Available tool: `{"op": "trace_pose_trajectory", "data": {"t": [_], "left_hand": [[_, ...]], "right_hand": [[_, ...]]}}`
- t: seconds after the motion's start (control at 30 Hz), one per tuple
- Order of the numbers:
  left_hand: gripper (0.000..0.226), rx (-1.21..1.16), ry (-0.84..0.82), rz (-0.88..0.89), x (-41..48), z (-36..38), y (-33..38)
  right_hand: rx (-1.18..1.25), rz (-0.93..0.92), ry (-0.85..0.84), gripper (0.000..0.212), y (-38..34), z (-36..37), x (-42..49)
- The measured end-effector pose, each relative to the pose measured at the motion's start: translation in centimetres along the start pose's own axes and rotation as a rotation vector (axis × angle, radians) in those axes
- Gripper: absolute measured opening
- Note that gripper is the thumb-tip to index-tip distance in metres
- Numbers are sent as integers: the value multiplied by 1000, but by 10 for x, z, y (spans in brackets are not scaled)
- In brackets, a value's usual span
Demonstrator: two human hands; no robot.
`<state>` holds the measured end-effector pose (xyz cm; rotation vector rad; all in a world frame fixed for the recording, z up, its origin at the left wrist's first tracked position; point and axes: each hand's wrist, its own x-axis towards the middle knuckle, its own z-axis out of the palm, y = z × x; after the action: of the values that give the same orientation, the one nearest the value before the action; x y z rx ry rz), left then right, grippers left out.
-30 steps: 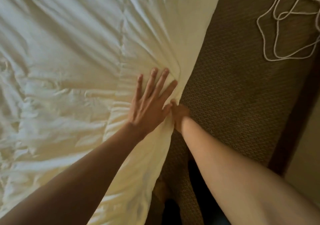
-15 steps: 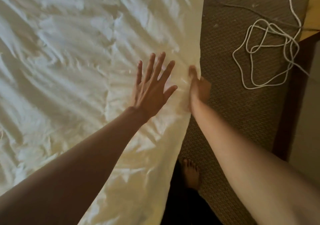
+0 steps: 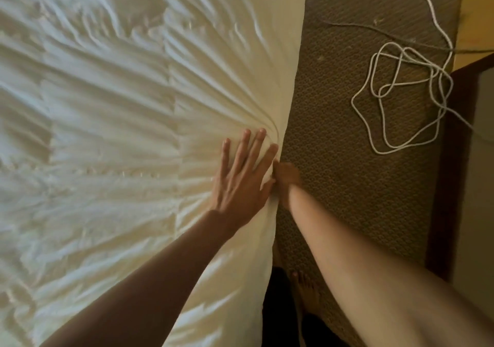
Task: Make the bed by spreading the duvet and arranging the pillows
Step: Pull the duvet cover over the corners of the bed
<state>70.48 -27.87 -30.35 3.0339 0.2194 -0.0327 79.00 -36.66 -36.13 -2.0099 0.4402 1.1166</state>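
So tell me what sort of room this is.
Most likely a bedroom. A wrinkled white duvet covers a bed, with the left hand flat on it and the right hand at its edge. Brown carpet runs alongside, with a loose white cord on it.

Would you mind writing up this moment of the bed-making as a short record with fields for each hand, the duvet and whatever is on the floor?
left hand: flat, fingers spread, pressing on the duvet near its edge
right hand: at the duvet's edge beside the left hand, blurred; it seems to grip the fabric
duvet: cream, creases fanning out from the hands
carpet: brown, beside the bed
cord: white, in loose loops on the carpet
bare foot: on the carpet by the bed
pillows: none in view
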Motion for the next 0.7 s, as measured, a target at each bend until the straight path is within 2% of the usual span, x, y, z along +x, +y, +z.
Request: {"op": "trace_pose_trajectory", "data": {"t": [0.1, 0.17, 0.27, 0.37, 0.43, 0.5, 0.6, 0.7], "left_hand": [[67, -5, 5, -37, 25, -9, -12], [67, -37, 19, -90, 54, -15, -23], [65, -41, 30, -118, 99, -23, -39], [64, -4, 33, -134, 136, -27, -49], [64, -11, 32, -152, 160, -25, -51], [64, -44, 28, -179, 177, -24, -47], [62, -70, 43, -162, 199, -23, -33], [61, -8, 59, -48, 224, -17, -15]], "right_hand": [[339, -81, 105, 28, -43, -21, 2], [480, -201, 68, 35, -89, -39, -1], [394, -324, 101, 57, -155, -54, 13], [223, -286, 136, 70, -189, -61, 36], [226, -361, 187, 58, -199, -70, 50], [299, -481, 307, 41, -202, -74, 53], [378, -559, 488, 38, -203, -86, 58], [347, -533, 581, 38, -189, -111, 78]]}}
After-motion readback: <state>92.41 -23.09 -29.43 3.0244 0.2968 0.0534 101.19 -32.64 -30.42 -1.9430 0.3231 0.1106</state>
